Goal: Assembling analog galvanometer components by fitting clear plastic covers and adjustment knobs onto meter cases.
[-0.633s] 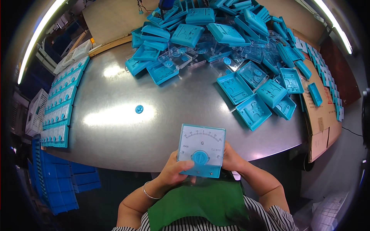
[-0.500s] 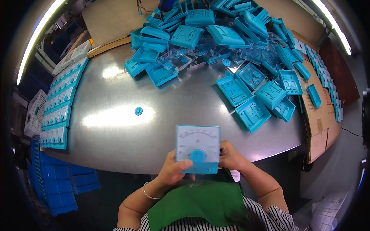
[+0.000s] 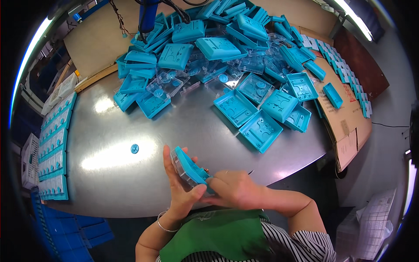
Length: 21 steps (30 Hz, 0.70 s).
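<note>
Above the table's near edge my left hand (image 3: 178,192) grips a panel meter (image 3: 190,165) with a teal case and a clear cover. The meter is tilted on its side, its cover toward the left palm and its teal back turned to the right. My left thumb lies at the near end, the fingers behind it. My right hand (image 3: 238,187) is closed, its fingertips pressed at the near right end of the case. A thin dark tip sticks out beyond its knuckles; what the fingers hold is hidden. Small brass-coloured bits show at the meter's back edge.
A loose teal knob (image 3: 135,149) lies on the metal table (image 3: 109,183). Teal cases (image 3: 235,108) and clear covers are heaped at the back. A blue tool (image 3: 148,17) hangs above them. Rows of meters (image 3: 53,163) line the left edge; cardboard (image 3: 345,126) covers the right.
The meter has turned from face-up to its side, showing its teal back, and moved left. My right hand has come round to its back end. The whole view has shifted.
</note>
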Available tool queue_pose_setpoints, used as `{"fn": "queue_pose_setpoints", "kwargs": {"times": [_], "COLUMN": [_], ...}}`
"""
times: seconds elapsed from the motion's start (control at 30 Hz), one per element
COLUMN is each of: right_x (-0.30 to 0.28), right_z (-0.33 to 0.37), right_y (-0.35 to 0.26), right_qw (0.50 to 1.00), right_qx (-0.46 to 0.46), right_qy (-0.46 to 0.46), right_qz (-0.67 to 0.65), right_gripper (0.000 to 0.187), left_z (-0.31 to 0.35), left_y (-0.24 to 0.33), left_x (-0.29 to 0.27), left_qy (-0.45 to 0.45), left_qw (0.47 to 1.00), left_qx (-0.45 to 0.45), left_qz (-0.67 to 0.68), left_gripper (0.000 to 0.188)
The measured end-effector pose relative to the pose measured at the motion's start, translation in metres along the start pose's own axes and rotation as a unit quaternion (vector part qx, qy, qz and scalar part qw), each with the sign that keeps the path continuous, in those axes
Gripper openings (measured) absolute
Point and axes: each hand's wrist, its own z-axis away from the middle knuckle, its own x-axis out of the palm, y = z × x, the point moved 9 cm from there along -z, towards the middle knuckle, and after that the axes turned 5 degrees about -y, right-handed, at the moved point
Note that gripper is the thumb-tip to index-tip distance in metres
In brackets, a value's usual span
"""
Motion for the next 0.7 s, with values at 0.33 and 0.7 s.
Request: {"fn": "queue_pose_setpoints", "kwargs": {"times": [0.33, 0.7], "right_x": [-0.072, 0.003], "right_z": [0.094, -0.039], "right_y": [0.12, 0.117], "right_qw": [0.956, 0.971], "right_qx": [0.131, 0.122], "right_qy": [0.06, -0.149], "right_qz": [0.255, -0.143], "right_gripper": [0.032, 0.04], "left_z": [0.002, 0.009], "left_y": [0.008, 0.014], "left_x": [-0.021, -0.034], "left_qy": [-0.033, -0.033], "left_qw": [0.994, 0.996], "left_qx": [-0.032, -0.064], "left_qz": [0.096, 0.045], "left_gripper": [0.108, 0.118]}}
